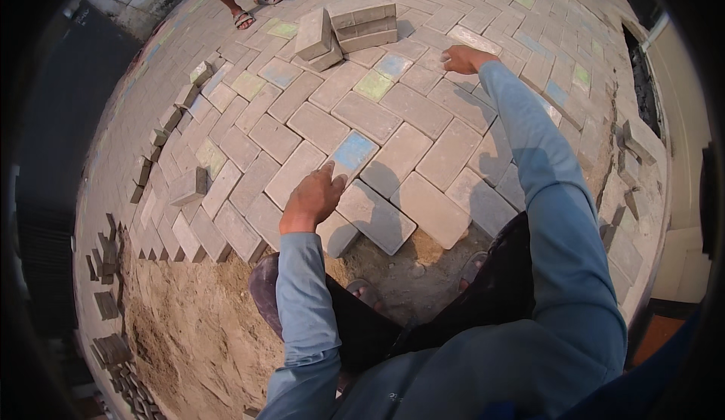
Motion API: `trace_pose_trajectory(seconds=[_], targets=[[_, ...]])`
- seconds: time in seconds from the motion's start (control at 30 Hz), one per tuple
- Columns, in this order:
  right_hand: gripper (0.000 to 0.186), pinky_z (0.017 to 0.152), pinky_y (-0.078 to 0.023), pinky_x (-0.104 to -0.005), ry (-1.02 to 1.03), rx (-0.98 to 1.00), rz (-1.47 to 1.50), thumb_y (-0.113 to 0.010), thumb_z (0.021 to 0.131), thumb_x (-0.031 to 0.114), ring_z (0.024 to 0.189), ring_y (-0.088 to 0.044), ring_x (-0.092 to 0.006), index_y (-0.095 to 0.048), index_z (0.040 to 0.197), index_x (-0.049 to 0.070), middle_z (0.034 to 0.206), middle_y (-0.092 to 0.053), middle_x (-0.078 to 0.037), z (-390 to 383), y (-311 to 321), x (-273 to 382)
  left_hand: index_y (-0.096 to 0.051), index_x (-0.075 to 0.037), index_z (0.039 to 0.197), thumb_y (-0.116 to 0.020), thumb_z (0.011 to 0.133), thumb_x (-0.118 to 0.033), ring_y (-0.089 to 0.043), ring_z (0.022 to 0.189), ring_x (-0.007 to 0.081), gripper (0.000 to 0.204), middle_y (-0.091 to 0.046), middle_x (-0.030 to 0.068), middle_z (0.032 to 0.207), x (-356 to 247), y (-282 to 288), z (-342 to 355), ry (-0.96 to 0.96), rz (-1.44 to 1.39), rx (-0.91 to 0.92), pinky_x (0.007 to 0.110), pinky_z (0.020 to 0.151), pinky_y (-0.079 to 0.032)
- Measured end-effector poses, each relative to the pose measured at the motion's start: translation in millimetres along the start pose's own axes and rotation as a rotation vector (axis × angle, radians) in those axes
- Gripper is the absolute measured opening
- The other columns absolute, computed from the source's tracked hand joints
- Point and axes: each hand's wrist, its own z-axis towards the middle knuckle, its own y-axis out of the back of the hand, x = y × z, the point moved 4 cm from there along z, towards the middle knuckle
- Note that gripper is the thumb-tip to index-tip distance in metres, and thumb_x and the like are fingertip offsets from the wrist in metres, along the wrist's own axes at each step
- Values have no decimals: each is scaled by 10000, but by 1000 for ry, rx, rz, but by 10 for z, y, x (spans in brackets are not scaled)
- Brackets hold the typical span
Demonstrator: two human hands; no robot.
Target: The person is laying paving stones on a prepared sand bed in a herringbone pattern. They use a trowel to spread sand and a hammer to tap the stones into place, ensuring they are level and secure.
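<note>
My left hand [312, 197] is low over the laid paving blocks, beside a block with a blue-painted end [353, 150]. Its fingers are bent but slightly apart, and nothing shows in them; I cannot tell whether the fingertips touch the block. Farther out, my right hand [464, 59] is above the paving, arm stretched forward, its fingers curled in with no object visible. Rectangular grey paving blocks [430, 207] interlock in a zigzag pattern, their near edge stepped against bare sand [189, 314].
Loose blocks are stacked [362, 21] ahead, with another loose block [189, 186] to the left. More blocks [113, 348] lie along the left edge. Another person's sandalled feet [243, 19] stand at the far left. A broken-edged gap [642, 80] runs along the right.
</note>
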Motion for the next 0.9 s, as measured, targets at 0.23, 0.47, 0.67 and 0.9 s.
trace_pose_trajectory(seconds=[0.23,0.47,0.67,0.9], targets=[[461,1082,-498,-439,-23,15,-140,-669,906,268,1271,-639,-352,-698,1294,20,1322,-689,-202,-68,-446,-1462,-630,31,1151,-565,995,-398,-687,1078,457,461,-710,280,1119,-14,-214,-108,73,112,50,546,927,-540],[444,1016,-539,-443,-27,85,-126,-709,872,286,1178,-678,-392,-732,1217,8,1269,-708,-226,-200,-822,-1769,-258,-104,1643,-473,1058,-437,-190,1601,271,706,-218,97,1728,-1016,-856,-1495,-1232,234,40,534,1330,-78],[453,1024,-534,-435,28,63,-20,-715,867,277,1196,-673,-387,-725,1220,-6,1268,-707,-232,-309,-816,-1535,-277,-132,1646,-447,1067,-477,-232,1591,238,694,-294,89,1706,298,900,-755,-540,979,-331,532,1331,-73],[464,1106,-491,-413,-101,-34,31,-711,867,200,1305,-621,-354,-699,1292,14,1355,-670,-223,-314,-782,-2083,-370,-116,1609,-466,1076,-514,-456,1465,367,672,-435,200,1614,489,1250,-195,149,319,86,440,1220,-366]])
